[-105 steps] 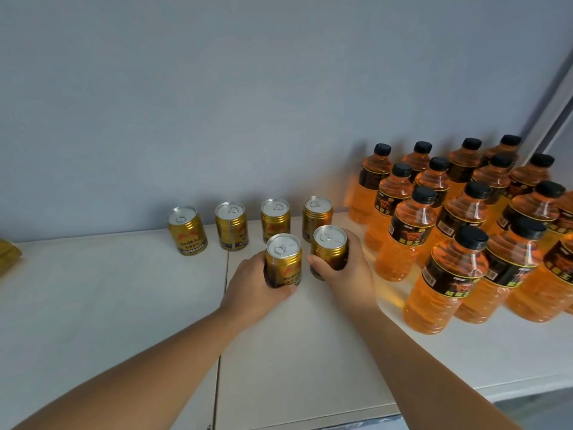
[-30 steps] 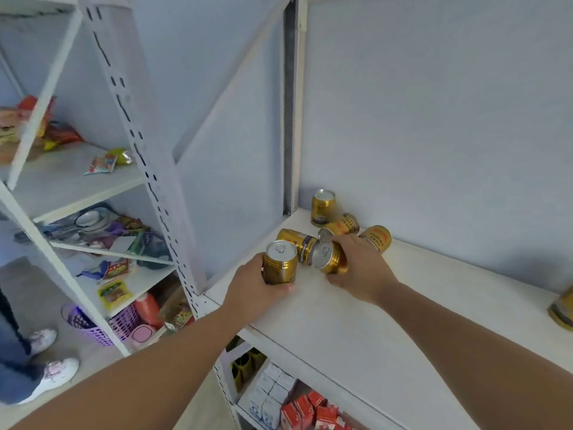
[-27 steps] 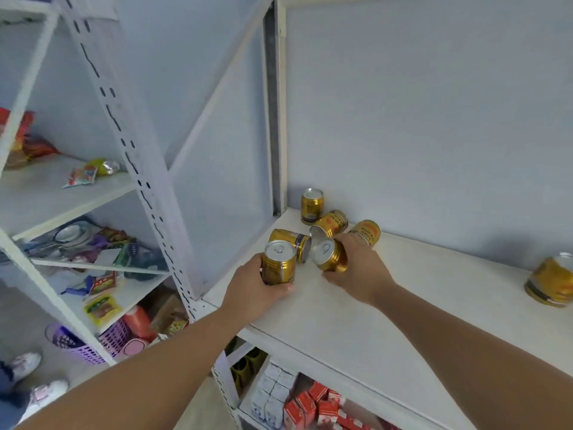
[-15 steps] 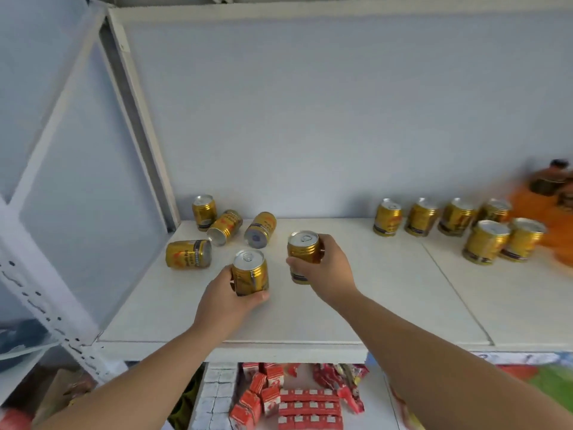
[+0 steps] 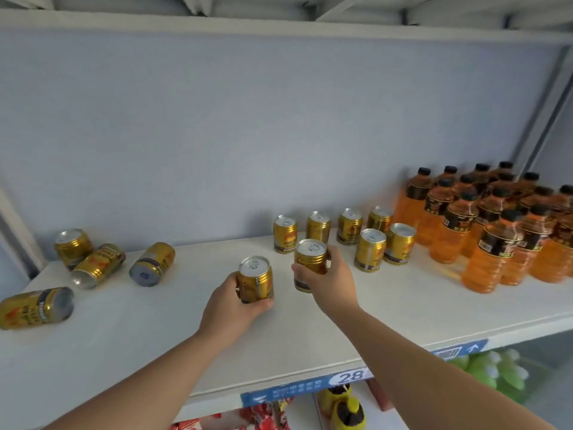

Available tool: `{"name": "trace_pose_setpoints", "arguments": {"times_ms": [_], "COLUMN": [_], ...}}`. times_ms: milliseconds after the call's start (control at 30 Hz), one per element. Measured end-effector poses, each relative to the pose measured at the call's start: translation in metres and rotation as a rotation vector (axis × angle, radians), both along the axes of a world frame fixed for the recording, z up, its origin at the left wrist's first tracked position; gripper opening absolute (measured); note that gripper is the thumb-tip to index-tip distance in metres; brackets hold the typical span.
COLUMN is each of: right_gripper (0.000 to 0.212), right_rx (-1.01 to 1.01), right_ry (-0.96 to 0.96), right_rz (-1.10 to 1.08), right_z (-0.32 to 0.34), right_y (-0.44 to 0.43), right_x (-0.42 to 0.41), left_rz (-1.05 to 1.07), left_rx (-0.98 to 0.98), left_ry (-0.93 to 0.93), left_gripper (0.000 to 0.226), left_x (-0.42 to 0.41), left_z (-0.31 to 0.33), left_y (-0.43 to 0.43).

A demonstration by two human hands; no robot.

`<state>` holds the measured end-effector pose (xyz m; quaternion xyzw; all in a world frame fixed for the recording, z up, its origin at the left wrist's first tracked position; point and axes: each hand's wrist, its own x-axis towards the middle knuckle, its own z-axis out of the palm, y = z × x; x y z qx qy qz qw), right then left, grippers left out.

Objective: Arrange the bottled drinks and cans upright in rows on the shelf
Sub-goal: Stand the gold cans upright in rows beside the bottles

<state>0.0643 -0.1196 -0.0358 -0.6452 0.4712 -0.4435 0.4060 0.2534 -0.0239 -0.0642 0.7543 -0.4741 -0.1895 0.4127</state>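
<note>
My left hand [image 5: 231, 308] grips an upright gold can [image 5: 255, 277] at the middle of the white shelf [image 5: 130, 342]. My right hand [image 5: 333, 282] grips a second upright gold can [image 5: 309, 259] just to its right. Behind and to the right, several gold cans [image 5: 347, 226] stand upright in two rows, the nearest front one [image 5: 369, 249] close to my right hand. At the far left, one can [image 5: 73, 248] stands and three cans lie on their sides [image 5: 152, 263]. Orange bottled drinks [image 5: 493, 240] with black caps stand in rows at the right.
A blue-grey back wall closes the shelf behind. The shelf's front edge carries a blue price strip [image 5: 347, 377] marked 28. Red packs [image 5: 263, 417] and a yellow item [image 5: 344, 408] sit on the lower shelf. A white upright post [image 5: 545, 119] stands at the right.
Both hands have carried their cans rightward from the left pile toward the standing rows. My view has turned right, bringing the orange bottles fully into sight.
</note>
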Motion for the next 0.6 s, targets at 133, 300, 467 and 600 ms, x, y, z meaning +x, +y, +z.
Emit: {"name": "trace_pose_setpoints", "arguments": {"times_ms": [133,300,467,600], "right_gripper": [0.058,0.063,0.077,0.074], "right_rx": [-0.003,-0.019,-0.009,-0.019], "right_ry": [-0.015,0.007,-0.008,-0.001], "right_rz": [-0.012,0.024,0.067,0.079], "right_z": [-0.014,-0.033,-0.051,-0.057], "right_y": [-0.041,-0.081,-0.099,-0.104], "right_x": [-0.019,-0.033,-0.034,-0.034], "left_rz": [0.003,0.050,0.073,0.098], "left_rx": [0.018,0.000,0.017,0.038], "left_ry": [0.030,0.010,-0.095,-0.147], "left_gripper": [0.085,0.084,0.087,0.090], "left_x": [-0.030,-0.053,-0.056,-0.057], "left_z": [-0.009,-0.019,-0.025,-0.027], "left_y": [-0.047,-0.090,-0.103,-0.108]}}
